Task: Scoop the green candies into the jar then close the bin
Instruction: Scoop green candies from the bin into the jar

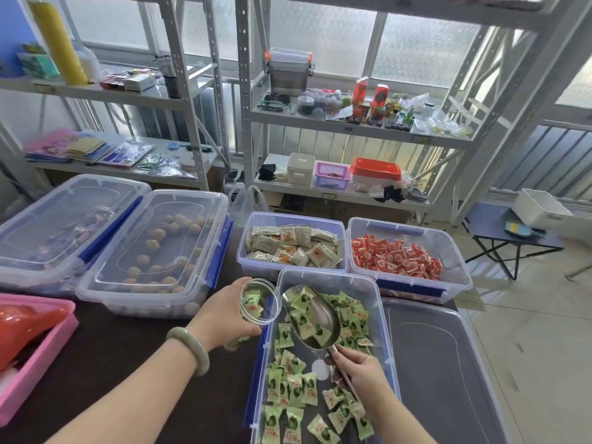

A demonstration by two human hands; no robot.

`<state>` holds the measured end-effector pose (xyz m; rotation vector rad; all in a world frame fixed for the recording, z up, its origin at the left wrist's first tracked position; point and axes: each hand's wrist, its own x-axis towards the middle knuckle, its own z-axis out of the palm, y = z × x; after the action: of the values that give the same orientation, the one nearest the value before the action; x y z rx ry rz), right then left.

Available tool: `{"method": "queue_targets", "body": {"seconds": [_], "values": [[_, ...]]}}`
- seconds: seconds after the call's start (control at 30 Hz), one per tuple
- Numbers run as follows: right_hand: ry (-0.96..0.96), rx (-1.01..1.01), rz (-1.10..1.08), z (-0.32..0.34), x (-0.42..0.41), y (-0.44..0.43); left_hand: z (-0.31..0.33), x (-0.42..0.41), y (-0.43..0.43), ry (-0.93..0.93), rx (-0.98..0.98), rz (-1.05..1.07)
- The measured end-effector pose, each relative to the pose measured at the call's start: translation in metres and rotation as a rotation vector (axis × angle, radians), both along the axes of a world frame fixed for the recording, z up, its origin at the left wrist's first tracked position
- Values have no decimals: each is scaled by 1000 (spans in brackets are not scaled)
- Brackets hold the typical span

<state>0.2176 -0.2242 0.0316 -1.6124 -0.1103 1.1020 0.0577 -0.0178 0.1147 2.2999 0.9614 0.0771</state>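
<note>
Left hand (224,312) gripped jar (258,304), tilted over bin's (323,273) left rim; few green candies (252,299) inside. Right hand (362,370) clamped on loaded scoop (312,315), mouth near jar. Filling underway; bin open, lid (442,363) lying right, closing not yet done.

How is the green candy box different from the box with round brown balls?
The green candy bin is open, a lid lying beside it; the brown ball bin has its lid on. The green candy bin holds flat wrapped candies and a metal scoop; the brown ball bin holds round balls. Both are clear plastic with blue latches.
</note>
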Motion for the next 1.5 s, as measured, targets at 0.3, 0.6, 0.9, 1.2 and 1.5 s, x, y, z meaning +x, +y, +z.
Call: {"method": "queue_targets", "body": {"seconds": [0.3,0.6,0.9,1.2,1.5], "values": [[-340,-131,188,80,18,-21,9,-4,-9,19,6,-54],[-668,-319,577,155,19,4,13,-14,-15,-28,-20,-68],[-1155,-659,839,202,-5,51,16,-24,-19,-66,-23,-71],[-1408,-716,963,213,-35,79,16,-23,-21,-118,-46,-73],[-1365,-644,858,220,-22,64,11,-33,-19,-100,-68,-27]]}}
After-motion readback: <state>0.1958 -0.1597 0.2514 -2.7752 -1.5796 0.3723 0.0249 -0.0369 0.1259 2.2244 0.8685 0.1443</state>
